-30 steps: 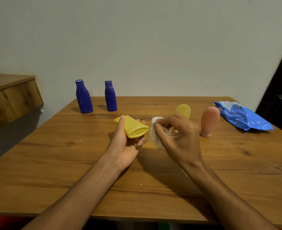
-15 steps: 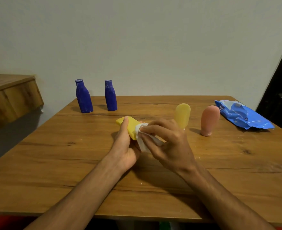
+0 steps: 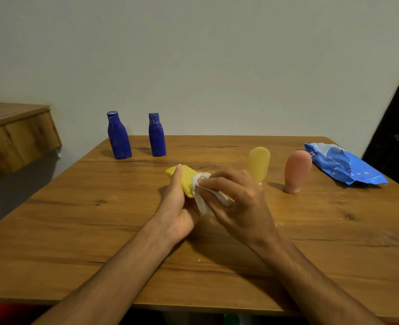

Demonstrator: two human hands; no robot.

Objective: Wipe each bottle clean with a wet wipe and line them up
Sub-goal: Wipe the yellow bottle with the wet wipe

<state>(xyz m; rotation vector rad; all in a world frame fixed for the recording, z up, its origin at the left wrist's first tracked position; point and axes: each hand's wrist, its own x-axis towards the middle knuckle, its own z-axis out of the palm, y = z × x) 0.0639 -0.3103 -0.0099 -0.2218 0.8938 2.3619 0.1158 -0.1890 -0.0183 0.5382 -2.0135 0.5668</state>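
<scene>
Held item: a yellow, flat-sided plastic bottle (image 3: 186,180), tilted, just left of frame centre, over the brown wooden table (image 3: 76,231). Its surface is matte and plain, with no label or print on the exposed part. Only its upper-left end shows. The rest is covered by wipe and fingers, so which end carries the cap cannot be told.

The left hand (image 3: 178,207) is curled round the bottle from below, thumb laid along the near face. The right hand (image 3: 238,205) has its fingers bent, pinching a crumpled white wet wipe (image 3: 202,205) against the bottle's right portion. Whether either hand rests on the table cannot be told.

Standing right of centre is a paler yellow rounded plastic bottle (image 3: 259,164), its foot hidden behind the right hand. Near it, further right and not touching, a salmon-pink rounded bottle (image 3: 297,171) stands on its narrow end.

Upper left of the table, near the wall, are two dark blue narrow-necked plastic bottles (image 3: 119,136) (image 3: 157,134), upright, side by side and apart. Both carry whitish streaks and no legible text.

A crinkled blue plastic wipes packet (image 3: 344,166) lies flat at the table's right edge. The white characters near its upper-left corner are too small to read.

A wooden ledge (image 3: 13,137) is cut off at the frame's left edge. The red and green patches below the table's near edge cannot be identified.
</scene>
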